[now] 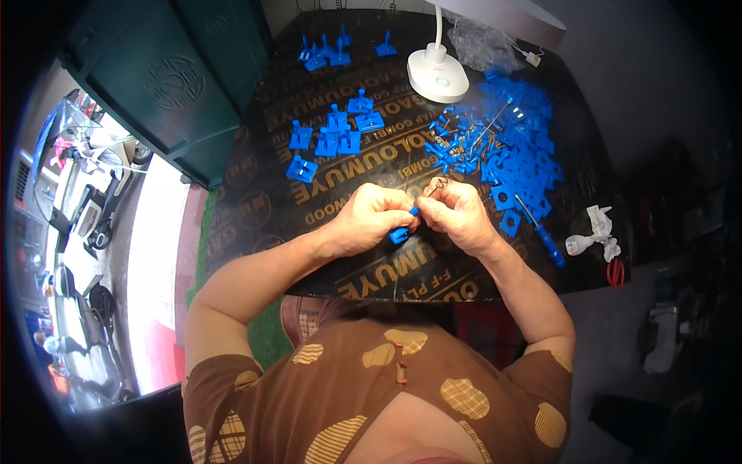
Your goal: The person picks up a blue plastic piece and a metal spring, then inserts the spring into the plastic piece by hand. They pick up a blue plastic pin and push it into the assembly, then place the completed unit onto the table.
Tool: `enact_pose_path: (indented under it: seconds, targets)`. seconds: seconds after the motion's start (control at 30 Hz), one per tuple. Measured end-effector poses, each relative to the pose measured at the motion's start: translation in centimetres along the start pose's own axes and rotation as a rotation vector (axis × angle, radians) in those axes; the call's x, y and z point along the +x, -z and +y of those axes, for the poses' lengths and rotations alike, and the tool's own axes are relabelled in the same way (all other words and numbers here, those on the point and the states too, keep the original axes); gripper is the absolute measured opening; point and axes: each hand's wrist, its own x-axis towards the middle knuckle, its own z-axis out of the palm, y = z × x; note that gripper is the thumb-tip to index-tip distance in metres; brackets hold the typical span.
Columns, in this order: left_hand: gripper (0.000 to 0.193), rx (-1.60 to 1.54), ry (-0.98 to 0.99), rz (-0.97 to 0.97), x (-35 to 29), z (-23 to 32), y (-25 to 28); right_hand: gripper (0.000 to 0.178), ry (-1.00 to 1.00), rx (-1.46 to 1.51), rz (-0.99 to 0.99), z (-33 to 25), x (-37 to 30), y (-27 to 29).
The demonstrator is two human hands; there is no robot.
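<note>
My left hand [375, 218] is closed on a blue plastic part [399, 234], its flat end showing below the fingers. Close against it, my right hand [461, 216] pinches a thin, bent metal piece [438, 185] that sticks up past the fingertips. The fingers hide where the metal piece and the blue part come near each other, so I cannot tell whether they touch. To the right lies a heap of flat blue squares with holes [514, 174]. Beside it are several small blue-and-metal pins [462, 143].
Blue assembled pieces stand in a near group [328, 139] and a far group [328, 56]. A white lamp base [437, 75] stands at the back, by clear plastic wrap [483, 42]. On the right lie a blue-handled screwdriver [550, 246] and a crumpled white item [599, 232].
</note>
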Motion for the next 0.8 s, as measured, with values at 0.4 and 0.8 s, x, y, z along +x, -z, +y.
enact_pose_path:
  seconds: [0.4, 0.8]
  targets:
    - [0.011, 0.042, -0.055, 0.021, 0.0, 0.5, -0.3, 0.017, -0.020, -0.023, 0.045, -0.8, -0.1, 0.2]
    - [0.042, 0.042, 0.083, -0.018, -0.1, 1.9, 0.3, 0.017, 0.053, 0.063, 0.107, -1.9, 0.0, 1.0]
